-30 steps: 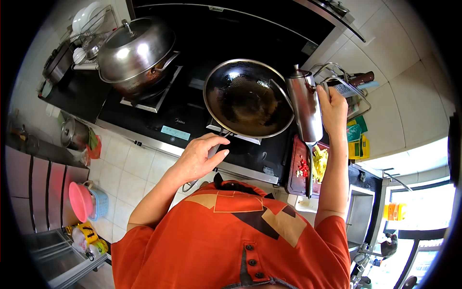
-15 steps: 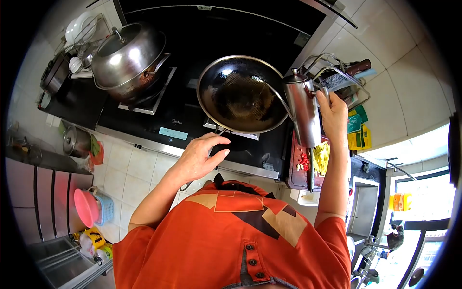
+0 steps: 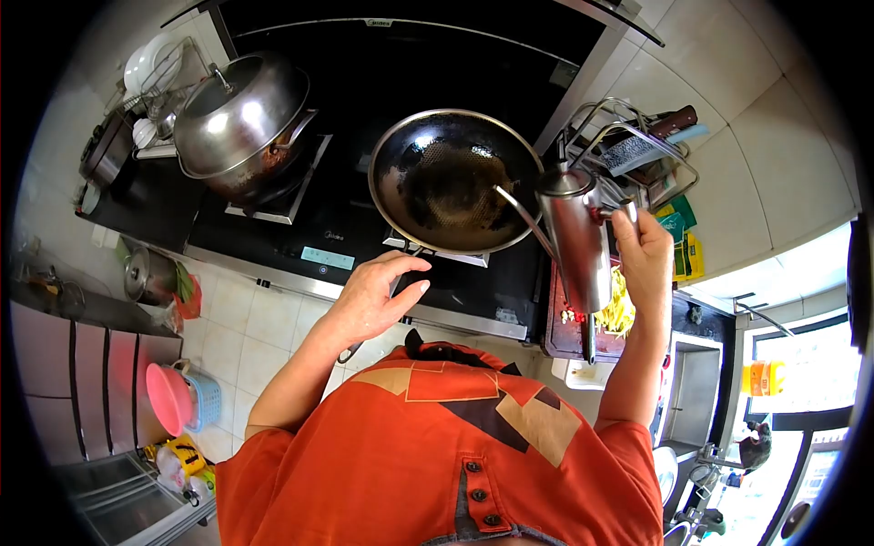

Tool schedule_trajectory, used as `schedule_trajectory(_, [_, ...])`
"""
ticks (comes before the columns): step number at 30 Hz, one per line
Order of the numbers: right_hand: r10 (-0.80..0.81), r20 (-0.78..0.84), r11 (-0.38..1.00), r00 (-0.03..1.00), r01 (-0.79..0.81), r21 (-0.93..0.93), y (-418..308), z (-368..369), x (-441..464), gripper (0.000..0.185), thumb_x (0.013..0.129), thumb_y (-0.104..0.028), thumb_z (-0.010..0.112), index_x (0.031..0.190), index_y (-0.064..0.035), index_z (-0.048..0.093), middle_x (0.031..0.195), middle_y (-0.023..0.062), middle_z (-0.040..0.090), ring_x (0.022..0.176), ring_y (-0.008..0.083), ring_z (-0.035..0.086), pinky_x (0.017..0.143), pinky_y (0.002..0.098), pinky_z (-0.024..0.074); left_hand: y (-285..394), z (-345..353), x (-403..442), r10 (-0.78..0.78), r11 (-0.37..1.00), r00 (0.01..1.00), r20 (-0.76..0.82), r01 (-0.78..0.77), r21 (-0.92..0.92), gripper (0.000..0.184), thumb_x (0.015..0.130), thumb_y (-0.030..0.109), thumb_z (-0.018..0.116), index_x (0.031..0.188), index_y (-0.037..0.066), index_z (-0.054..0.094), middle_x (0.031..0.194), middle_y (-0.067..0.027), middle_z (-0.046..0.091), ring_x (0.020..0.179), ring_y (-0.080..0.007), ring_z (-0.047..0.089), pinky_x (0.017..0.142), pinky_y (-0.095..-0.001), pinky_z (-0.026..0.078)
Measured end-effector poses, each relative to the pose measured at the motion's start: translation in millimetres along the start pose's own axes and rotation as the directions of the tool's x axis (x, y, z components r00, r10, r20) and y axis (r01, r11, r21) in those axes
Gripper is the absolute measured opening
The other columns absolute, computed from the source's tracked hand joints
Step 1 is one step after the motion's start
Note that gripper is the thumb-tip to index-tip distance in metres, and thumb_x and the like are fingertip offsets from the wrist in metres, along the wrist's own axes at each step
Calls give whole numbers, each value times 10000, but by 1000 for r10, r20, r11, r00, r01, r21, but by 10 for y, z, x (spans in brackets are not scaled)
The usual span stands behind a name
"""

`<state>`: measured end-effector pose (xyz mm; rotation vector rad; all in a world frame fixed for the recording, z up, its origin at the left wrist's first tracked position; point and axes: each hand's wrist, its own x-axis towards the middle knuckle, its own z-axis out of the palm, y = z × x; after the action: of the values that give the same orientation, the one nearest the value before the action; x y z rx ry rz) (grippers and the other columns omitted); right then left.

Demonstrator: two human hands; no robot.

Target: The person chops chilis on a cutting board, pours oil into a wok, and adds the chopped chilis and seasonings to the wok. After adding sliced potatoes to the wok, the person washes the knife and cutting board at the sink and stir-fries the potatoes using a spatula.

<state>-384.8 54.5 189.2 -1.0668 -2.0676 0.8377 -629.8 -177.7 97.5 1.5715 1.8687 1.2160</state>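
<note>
My right hand [image 3: 645, 250] grips the handle of a shiny steel oil pot [image 3: 575, 241], whose thin curved spout reaches over the right rim of a dark wok [image 3: 452, 182]. The wok sits on the right burner, with a wet-looking dark patch inside. Below its near edge, my left hand [image 3: 381, 293] curls round the wok's handle [image 3: 394, 286], thumb and fingers on either side of it. Under the oil pot lies a dark red cutting board [image 3: 563, 335] with chopped yellow-green pieces [image 3: 619, 309] and small red bits.
A lidded steel pot [image 3: 238, 114] stands on the left burner. A rack [image 3: 683, 173] with knives is at the right wall, near a sink [image 3: 694, 391]. Dishes [image 3: 150, 65] stand back left; a pink basin [image 3: 170, 399] is low on the left.
The oil pot has tipped, its spout swinging lower over the wok, and my right hand has shifted slightly right and down. My left hand stays at the wok handle.
</note>
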Motion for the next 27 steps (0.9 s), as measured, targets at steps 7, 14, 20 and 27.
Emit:
schedule_trajectory(7, [-84,67,985,994,93,-145,-31,-14,-67,304,887,-226,640,752,26,538,566,58,377,580,105,310,499,311,297,-10,-14,-26,-7,1000,1000,-20,7,20,246,865,194,642,1057,40,640,994,-122,649,683,-254,588,618,-329,472])
schedule_trajectory(14, [-88,2,962,996,85,-258,51,-184,17,277,899,-226,618,847,45,592,641,161,519,594,179,392,575,342,397,35,-29,-16,-33,999,999,4,33,23,252,865,193,641,1062,38,638,999,-127,646,677,-243,581,617,-323,471])
schedule_trajectory(20, [-112,-150,965,982,72,-251,91,-219,114,283,909,-240,611,853,36,593,616,126,477,585,144,380,548,322,369,55,-2,14,-8,1000,1000,7,8,21,250,870,187,634,1059,24,635,1010,-142,646,826,-303,629,708,-351,494])
schedule_trajectory(27, [-64,-328,997,943,77,27,143,-183,115,313,934,-241,612,737,-5,553,599,-52,436,558,31,366,478,225,299,14,-2,8,-73,997,997,7,73,24,250,871,186,634,1060,24,635,1016,-143,646,845,-300,629,713,-347,494])
